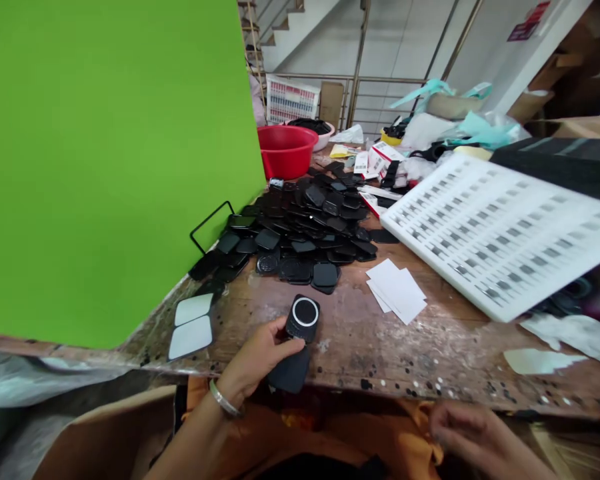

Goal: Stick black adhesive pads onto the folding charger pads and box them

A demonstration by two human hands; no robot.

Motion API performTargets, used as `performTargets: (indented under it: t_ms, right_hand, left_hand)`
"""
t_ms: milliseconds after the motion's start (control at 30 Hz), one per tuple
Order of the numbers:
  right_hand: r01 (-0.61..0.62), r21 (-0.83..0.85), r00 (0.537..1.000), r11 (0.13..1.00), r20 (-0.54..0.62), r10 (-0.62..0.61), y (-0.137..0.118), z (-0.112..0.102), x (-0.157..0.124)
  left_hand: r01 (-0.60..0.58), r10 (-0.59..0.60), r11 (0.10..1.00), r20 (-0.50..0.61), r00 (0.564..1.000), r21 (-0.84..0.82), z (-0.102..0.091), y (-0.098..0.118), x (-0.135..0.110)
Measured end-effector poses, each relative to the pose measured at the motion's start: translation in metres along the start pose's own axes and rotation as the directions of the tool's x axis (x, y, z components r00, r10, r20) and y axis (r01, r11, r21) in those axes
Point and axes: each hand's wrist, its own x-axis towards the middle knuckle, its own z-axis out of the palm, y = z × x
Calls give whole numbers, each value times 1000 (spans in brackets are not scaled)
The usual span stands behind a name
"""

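Observation:
My left hand [257, 360] is closed on a small black square part with a white ring [303, 317], held just above the table's near edge, with a flat black pad [290, 371] under my fingers. A silver bangle sits on that wrist. My right hand [473, 437] is low at the bottom right, below the table edge over orange cloth; it is blurred and its fingers look curled. A big heap of the same black parts [300, 230] lies on the worn wooden table [430, 347] beyond my left hand.
A green panel [105, 160] fills the left. A white perforated tray [500, 230] tilts at the right, white paper slips [397, 290] beside the heap. A red basin [286, 150], boxes and bags crowd the back. Two grey-white pads [193, 323] lie at the near left edge.

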Motion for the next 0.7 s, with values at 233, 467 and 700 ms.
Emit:
performTargets:
  t_ms: [233, 467, 700]
  right_hand:
    - [46, -639, 779, 768, -458, -428, -41, -40, 96]
    - [-229, -828, 830, 512, -441, -341, -52, -47, 147]
    - [-384, -745, 728, 545, -608, -318, -68, -57, 138]
  left_hand:
    - [-125, 217, 895, -175, 960, 427, -44, -8, 5]
    - [-97, 447, 622, -251, 858, 777, -46, -16, 0]
    - [-116, 554, 524, -235, 799, 843, -52, -22, 0]
